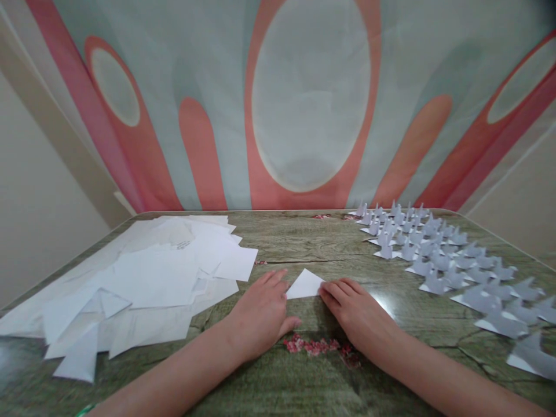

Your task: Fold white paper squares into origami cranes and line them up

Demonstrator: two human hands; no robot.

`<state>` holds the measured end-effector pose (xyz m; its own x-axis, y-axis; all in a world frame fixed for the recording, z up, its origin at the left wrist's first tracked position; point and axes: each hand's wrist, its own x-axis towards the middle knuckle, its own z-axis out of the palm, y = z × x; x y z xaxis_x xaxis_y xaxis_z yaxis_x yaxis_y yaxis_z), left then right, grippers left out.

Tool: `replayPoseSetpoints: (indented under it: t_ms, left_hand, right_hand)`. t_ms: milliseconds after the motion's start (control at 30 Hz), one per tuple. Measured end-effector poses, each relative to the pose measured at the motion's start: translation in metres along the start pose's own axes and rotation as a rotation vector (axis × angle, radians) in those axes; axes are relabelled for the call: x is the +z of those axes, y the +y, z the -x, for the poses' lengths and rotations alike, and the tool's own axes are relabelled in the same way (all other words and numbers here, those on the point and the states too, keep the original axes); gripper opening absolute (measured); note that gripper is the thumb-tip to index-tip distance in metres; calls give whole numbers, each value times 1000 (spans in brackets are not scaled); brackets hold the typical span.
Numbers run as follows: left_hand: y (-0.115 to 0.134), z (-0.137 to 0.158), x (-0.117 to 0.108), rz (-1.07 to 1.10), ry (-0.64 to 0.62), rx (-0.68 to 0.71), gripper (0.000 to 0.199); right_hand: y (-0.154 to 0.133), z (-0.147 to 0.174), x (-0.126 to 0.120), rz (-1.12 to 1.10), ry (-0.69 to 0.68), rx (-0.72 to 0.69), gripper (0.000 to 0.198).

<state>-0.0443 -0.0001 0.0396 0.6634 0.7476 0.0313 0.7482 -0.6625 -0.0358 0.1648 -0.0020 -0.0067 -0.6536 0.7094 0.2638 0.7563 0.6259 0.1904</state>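
A small folded piece of white paper point(305, 284), roughly a triangle, lies flat on the wooden-patterned table in front of me. At its left corner rests my left hand point(264, 310), fingers stretched out and thumb apart, the fingertips touching or very close to the edge. My right hand point(347, 304) has its fingers and thumb together on the right corner of the paper. The right fingertips partly cover that corner.
Loose white paper sheets point(152, 275) are heaped on the left, with a folded piece point(80, 356) at the near edge. Rows of folded paper birds point(434, 249) stand on the right. A patterned backdrop point(310, 98) rises behind the table point(295, 237).
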Motion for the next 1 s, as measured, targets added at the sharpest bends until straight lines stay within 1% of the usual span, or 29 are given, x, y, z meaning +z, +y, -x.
replayPoseSetpoints:
  t_ms: [167, 300, 433, 533, 633, 733, 800, 933, 1000]
  left_hand:
    - [3, 2, -3, 28, -40, -43, 38]
    - [3, 2, -1, 10, -21, -38, 38]
    - [5, 2, 2, -11, 15, -34, 39]
    - [6, 3, 5, -25, 34, -34, 37]
    - [7, 3, 10, -66, 35, -37, 37]
    - [5, 3, 15, -98, 51, -17, 40]
    - [4, 2, 20, -115, 71, 10, 39]
    - [3, 1, 26, -120, 111, 53, 26]
    - [2, -1, 28, -105, 115, 56, 18]
  right_hand:
    - [3, 2, -4, 73, -62, 61, 24]
    - [4, 3, -6, 117, -91, 101, 19]
    - [8, 3, -7, 74, -85, 126, 20]
    - [16, 1, -5, -67, -90, 144, 26]
    - [25, -6, 0, -248, -53, 202, 28]
    - [28, -20, 7, -467, -59, 241, 34]
    - [26, -33, 11, -593, -92, 252, 39]
    - [25, -58, 22, -750, -112, 358, 47]
    - [28, -66, 28, -818, -119, 383, 49]
